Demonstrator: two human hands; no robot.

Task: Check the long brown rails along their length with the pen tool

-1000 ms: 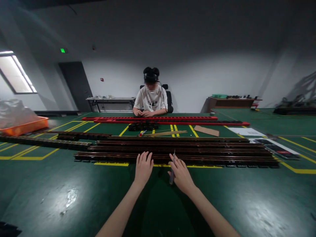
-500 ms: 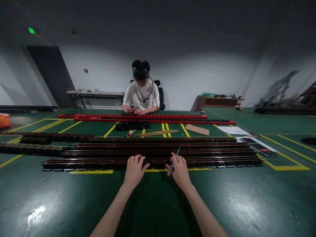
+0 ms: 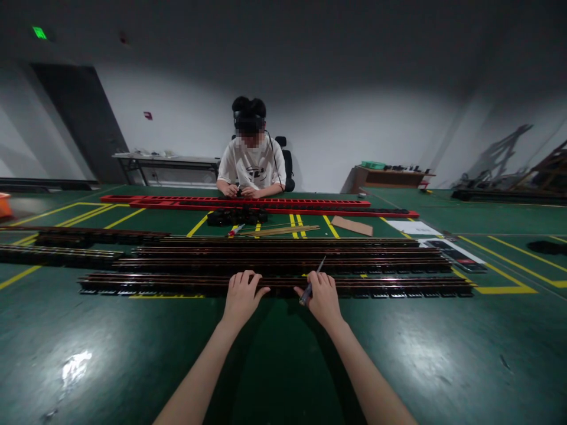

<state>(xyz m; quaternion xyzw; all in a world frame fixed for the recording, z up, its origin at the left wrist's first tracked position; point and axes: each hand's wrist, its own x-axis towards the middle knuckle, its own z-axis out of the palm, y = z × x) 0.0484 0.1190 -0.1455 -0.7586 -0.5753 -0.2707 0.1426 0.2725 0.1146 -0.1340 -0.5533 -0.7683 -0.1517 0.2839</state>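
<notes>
My left hand (image 3: pixel 241 297) lies over the nearest long black strip (image 3: pixel 172 284), its fingers curled over the far edge and the thumb on the near side. Farther right, my right hand (image 3: pixel 324 295) holds a slim screwdriver (image 3: pixel 307 293), whose thin shaft points up and away. The fingers of this hand also reach over the same strip. Behind it lie several similar black strips (image 3: pixel 177 262) with copper-coloured lines along them, side by side. A narrow gap with bits of yellow tape shows between the nearest strip and the others.
Across the green table (image 3: pixel 142 354) a person (image 3: pixel 252 162) works with both hands at red frames (image 3: pixel 292 208). Between us are a dark bundle (image 3: pixel 237 216), thin sticks (image 3: pixel 287 231), a red-and-white tool (image 3: pixel 235 231) and a cardboard piece (image 3: pixel 353 225). Papers (image 3: pixel 410 228) lie right.
The nearest strip has come toward me under both hands, opening a gap behind it and covering more of the front yellow tape. The view has tilted slightly. The screwdriver stays in my right hand.
</notes>
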